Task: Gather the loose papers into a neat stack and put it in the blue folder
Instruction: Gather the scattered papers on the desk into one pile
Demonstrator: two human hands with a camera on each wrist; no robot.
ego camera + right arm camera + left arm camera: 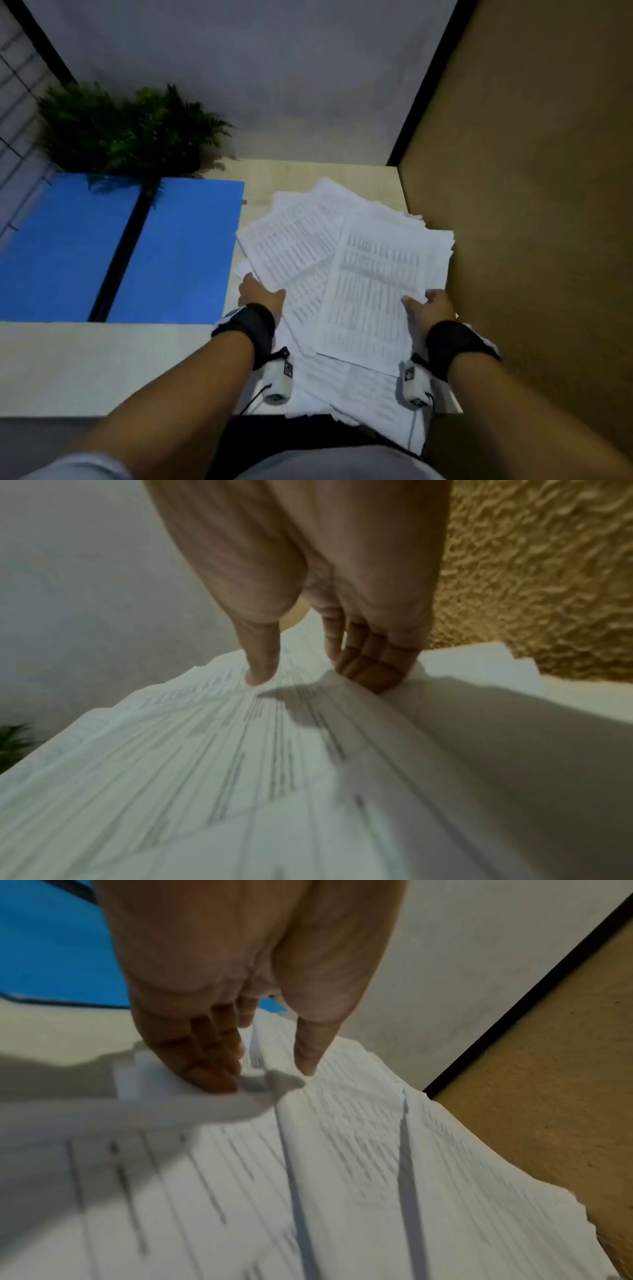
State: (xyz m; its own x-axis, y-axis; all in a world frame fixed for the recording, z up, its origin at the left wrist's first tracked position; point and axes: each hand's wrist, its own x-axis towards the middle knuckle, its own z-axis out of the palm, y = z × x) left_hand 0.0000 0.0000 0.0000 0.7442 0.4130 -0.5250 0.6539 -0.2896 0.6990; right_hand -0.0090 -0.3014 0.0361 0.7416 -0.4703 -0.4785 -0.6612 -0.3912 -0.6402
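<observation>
Several printed white papers (342, 274) lie fanned and askew on the right part of the desk, their near ends hanging over its front edge. My left hand (262, 291) holds the pile's left edge. In the left wrist view the thumb (308, 1064) lies on top and the fingers (209, 1066) tuck under a lifted sheet. My right hand (426, 301) holds the right edge the same way, thumb (260, 672) on top and fingers (373, 674) beneath the upper sheets. The blue folder (178, 253) lies open and flat to the left of the papers, with nothing in it.
A green fern (130, 137) stands at the back left, its fronds overhanging the folder's far edge. A brown textured partition (531, 240) runs close along the papers' right side. A grey wall (274, 85) closes the back. Bare light desk (102, 366) shows in front of the folder.
</observation>
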